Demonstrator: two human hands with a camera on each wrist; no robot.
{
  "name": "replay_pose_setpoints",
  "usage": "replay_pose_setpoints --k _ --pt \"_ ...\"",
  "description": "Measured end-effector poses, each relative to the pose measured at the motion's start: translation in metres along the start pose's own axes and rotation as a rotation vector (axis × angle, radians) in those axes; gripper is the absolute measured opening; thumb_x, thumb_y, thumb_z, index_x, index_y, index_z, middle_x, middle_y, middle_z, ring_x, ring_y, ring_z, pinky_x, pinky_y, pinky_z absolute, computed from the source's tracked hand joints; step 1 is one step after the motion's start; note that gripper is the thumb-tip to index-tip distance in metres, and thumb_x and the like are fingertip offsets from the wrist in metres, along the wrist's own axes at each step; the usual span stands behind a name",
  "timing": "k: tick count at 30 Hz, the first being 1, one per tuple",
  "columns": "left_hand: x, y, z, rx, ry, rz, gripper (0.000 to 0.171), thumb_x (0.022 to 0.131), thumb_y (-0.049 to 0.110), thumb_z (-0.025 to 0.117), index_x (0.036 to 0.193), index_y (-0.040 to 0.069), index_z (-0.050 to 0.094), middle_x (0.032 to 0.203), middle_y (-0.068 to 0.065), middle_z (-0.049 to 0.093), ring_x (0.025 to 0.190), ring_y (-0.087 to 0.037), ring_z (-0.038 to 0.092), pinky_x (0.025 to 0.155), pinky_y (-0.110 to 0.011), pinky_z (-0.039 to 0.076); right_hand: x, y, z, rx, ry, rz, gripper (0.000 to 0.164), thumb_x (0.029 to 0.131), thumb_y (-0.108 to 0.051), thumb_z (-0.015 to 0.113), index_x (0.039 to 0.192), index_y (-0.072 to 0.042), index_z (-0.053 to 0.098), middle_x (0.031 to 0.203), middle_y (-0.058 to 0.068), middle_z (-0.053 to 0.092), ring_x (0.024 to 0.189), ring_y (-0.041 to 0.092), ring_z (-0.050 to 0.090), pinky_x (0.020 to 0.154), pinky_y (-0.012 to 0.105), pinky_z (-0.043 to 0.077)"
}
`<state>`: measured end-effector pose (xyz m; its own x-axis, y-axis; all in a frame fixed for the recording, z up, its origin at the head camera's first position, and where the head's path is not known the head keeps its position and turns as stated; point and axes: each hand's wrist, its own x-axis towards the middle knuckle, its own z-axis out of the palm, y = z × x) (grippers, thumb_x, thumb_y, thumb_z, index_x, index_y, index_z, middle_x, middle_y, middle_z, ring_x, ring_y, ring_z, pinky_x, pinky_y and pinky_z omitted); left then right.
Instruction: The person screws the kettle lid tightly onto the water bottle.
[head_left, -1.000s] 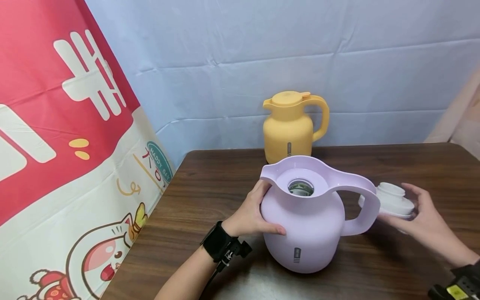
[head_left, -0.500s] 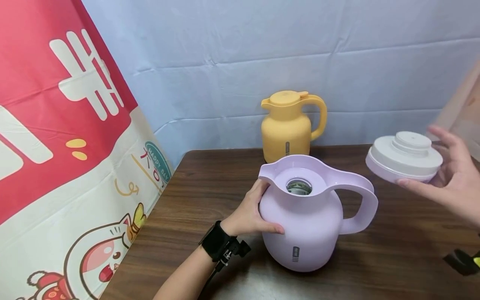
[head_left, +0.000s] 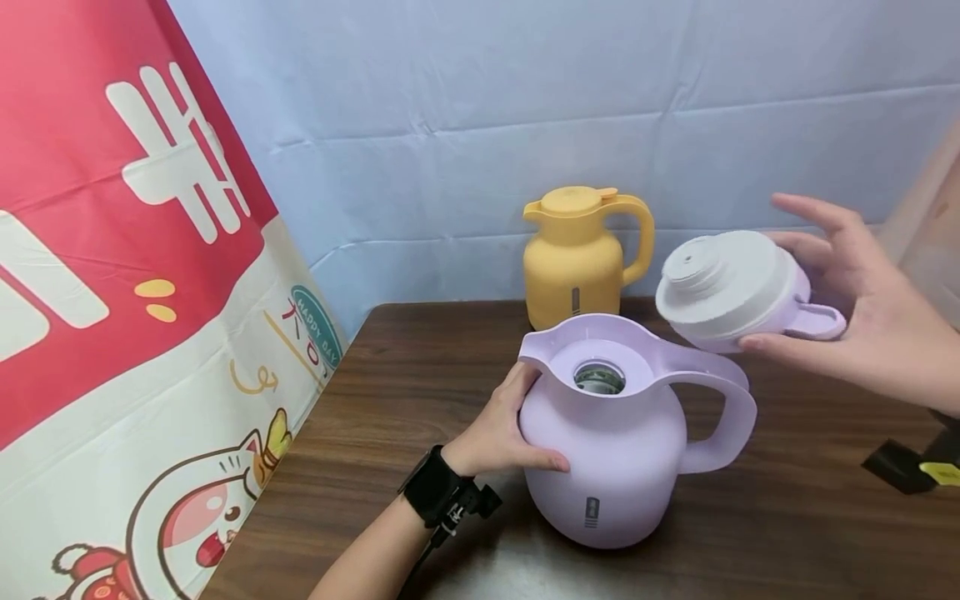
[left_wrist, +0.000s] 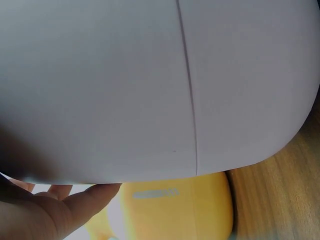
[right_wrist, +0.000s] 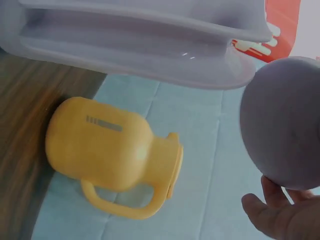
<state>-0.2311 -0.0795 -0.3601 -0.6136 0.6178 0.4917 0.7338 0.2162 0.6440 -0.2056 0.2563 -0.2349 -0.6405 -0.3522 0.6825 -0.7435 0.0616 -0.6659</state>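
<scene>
- Head view: the lilac jug (head_left: 603, 467) stands upright on the dark wooden table (head_left: 420, 375), its round mouth (head_left: 598, 377) uncovered and its handle (head_left: 738, 417) directed to the right.
- Head view: the left hand (head_left: 510, 433) grips the jug's left side, thumb laid across the front of the body; a black strap (head_left: 433, 486) encircles the wrist.
- Head view: the right hand (head_left: 862, 308) holds the lid (head_left: 731, 279) between thumb and fingers, one finger raised clear. The lid is tilted — white stepped plug uppermost, lilac rim beneath, lilac tab (head_left: 817, 322) towards the palm. It is close to the handle; whether they touch cannot be told.
- Head view: the yellow jug (head_left: 573, 271) stands behind the lilac one, before a pale blue cloth (head_left: 450, 125); a red and white printed cloth (head_left: 60, 125) hangs at the left.
- Left wrist view: the lilac wall, marked by a thin dark seam (left_wrist: 190, 90), fills most of the field; fingers of the left hand appear at lower left, with part of the yellow jug below.
- Right wrist view: the lid's smooth lilac face shows at the right, above the holding fingers — the jug's hollow-sided handle crosses the top, and the yellow jug appears sideways.
</scene>
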Motion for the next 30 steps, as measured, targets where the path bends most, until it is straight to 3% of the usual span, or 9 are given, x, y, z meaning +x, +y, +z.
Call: replay_pose_setpoints --k 4,7,11,18,22,26,30 --pt "0.000 0.000 0.001 -0.009 -0.001 0.005 0.104 0.064 0.079 0.062 0.142 0.017 0.032 0.136 -0.002 0.035 0.122 -0.016 0.039 0.097 -0.032 0.040 0.010 -0.006 0.006 -0.058 -0.055 -0.012 0.111 0.052 0.032 0.072 0.146 -0.004 0.024 0.130 0.005 0.054 0.103 0.012 0.058 0.076 0.012 0.046" --pt "0.000 0.001 0.001 -0.007 0.001 0.008 0.104 0.064 0.079 0.062 0.141 0.017 0.032 0.135 -0.002 0.036 0.122 -0.016 0.039 0.097 -0.032 0.040 0.020 -0.012 0.011 -0.196 -0.089 -0.008 0.109 0.051 0.029 0.075 0.144 -0.004 0.027 0.129 0.003 0.055 0.102 0.011 0.058 0.076 0.012 0.047" --pt "0.000 0.000 0.001 -0.009 0.001 0.007 0.103 0.064 0.079 0.062 0.141 0.017 0.033 0.136 -0.002 0.036 0.122 -0.017 0.039 0.096 -0.032 0.041 0.035 -0.022 0.020 -0.314 -0.145 -0.031 0.094 0.054 0.020 0.081 0.135 -0.002 0.039 0.119 0.006 0.058 0.100 0.013 0.058 0.082 0.013 0.045" --pt "0.000 0.000 0.001 0.008 0.009 0.004 0.105 0.064 0.080 0.061 0.142 0.017 0.032 0.136 -0.002 0.036 0.122 -0.017 0.039 0.096 -0.032 0.040 0.054 -0.038 0.044 -0.588 -0.237 -0.062 0.071 0.064 -0.013 0.089 0.125 -0.028 0.056 0.114 -0.016 0.058 0.101 0.004 0.053 0.083 0.014 0.039" --pt "0.000 -0.001 0.001 0.007 0.012 0.009 0.107 0.064 0.080 0.061 0.144 0.017 0.030 0.137 -0.002 0.035 0.123 -0.017 0.039 0.097 -0.032 0.040 0.060 -0.040 0.055 -0.626 -0.315 -0.047 0.065 0.070 -0.025 0.086 0.128 -0.031 0.057 0.113 -0.016 0.057 0.097 0.003 0.052 0.077 0.021 0.043" --pt "0.000 -0.001 0.002 -0.006 0.003 0.005 0.107 0.064 0.079 0.061 0.146 0.018 0.027 0.139 -0.002 0.033 0.123 -0.017 0.038 0.097 -0.032 0.040 0.063 -0.039 0.064 -0.646 -0.391 0.004 0.062 0.073 -0.031 0.082 0.130 -0.026 0.059 0.114 -0.012 0.058 0.092 0.006 0.051 0.073 0.030 0.045" --pt "0.001 -0.001 0.002 -0.006 -0.003 -0.006 0.108 0.065 0.080 0.061 0.146 0.019 0.026 0.140 -0.001 0.032 0.123 -0.017 0.038 0.096 -0.032 0.041 0.068 -0.038 0.074 -0.732 -0.443 0.003 0.061 0.073 -0.037 0.079 0.129 -0.020 0.061 0.114 -0.008 0.059 0.093 0.006 0.051 0.079 0.034 0.038"
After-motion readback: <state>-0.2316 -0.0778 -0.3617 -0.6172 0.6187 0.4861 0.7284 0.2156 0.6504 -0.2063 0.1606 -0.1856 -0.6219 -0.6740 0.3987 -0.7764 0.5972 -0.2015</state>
